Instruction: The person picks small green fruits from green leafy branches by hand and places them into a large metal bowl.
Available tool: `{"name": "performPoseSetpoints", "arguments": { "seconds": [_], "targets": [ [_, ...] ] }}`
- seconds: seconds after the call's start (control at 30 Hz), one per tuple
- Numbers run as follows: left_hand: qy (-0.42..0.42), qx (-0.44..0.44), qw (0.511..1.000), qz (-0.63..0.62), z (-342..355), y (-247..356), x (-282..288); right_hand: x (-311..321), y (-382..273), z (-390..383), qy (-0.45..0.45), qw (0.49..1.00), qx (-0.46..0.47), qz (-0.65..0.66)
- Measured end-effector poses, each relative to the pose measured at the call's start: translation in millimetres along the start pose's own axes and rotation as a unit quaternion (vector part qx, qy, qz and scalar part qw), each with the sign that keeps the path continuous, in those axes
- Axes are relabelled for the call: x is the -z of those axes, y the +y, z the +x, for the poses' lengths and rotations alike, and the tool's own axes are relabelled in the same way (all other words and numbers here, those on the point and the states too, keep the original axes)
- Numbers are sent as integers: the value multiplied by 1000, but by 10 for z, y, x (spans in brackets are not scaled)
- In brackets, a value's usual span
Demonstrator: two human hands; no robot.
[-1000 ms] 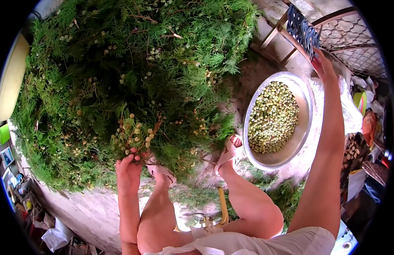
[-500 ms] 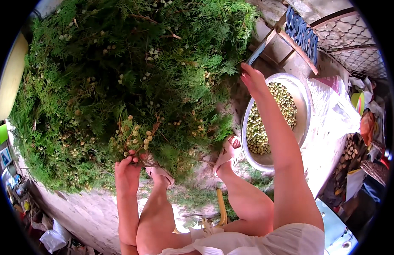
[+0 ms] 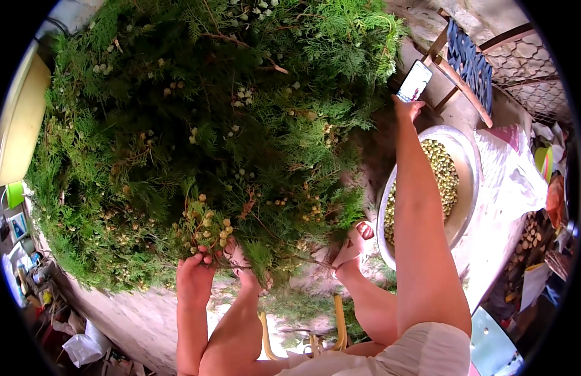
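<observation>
My left hand (image 3: 195, 268) is closed around the stem of a conifer sprig (image 3: 207, 225) with several round, yellowish-brown cones on it. The sprig lies against a big heap of green conifer branches (image 3: 265, 147). Reached out to the far right, my right hand (image 3: 408, 109) grips the lower end of a phone (image 3: 416, 81), its bright screen facing up. Under my right forearm stands an oval metal basin (image 3: 471, 188) partly filled with small greenish-yellow cones (image 3: 442, 175); the arm hides part of it.
A low wooden stool with a dark woven seat (image 3: 469, 62) stands beyond the phone. To the right of the basin lies a white sack (image 3: 513, 169). A pale yellow tub (image 3: 24, 125) is at the far left edge. My sandalled feet (image 3: 352, 245) rest at the heap's near edge.
My right hand has shifted, and the phone's lit screen now shows plainly in it. My left hand still holds the sprig. The whole view has moved slightly.
</observation>
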State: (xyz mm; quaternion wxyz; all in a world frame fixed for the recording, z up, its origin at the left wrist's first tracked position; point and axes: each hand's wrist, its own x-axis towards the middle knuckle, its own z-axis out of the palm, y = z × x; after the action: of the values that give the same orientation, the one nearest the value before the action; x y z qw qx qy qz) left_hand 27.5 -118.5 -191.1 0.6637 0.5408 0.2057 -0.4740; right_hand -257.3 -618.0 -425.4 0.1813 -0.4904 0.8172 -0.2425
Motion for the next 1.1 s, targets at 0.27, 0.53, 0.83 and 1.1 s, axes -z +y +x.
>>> {"name": "performPoseSetpoints", "arguments": {
  "seconds": [0.27, 0.53, 0.83, 1.1],
  "targets": [
    [5, 8, 1000, 3, 24, 33, -12, -105, 28, 298, -28, 998, -47, -41],
    [13, 17, 1000, 10, 42, 134, 3, -195, 88, 459, -96, 991, -56, -73],
    [-43, 17, 999, -11, -65, -7, 92, 183, 111, 722, -84, 996, -30, -14],
    [-128, -71, 989, 36, -763, 144, -121, 2277, 7, -1379, -475, 869, 139, -18]
  ]
}}
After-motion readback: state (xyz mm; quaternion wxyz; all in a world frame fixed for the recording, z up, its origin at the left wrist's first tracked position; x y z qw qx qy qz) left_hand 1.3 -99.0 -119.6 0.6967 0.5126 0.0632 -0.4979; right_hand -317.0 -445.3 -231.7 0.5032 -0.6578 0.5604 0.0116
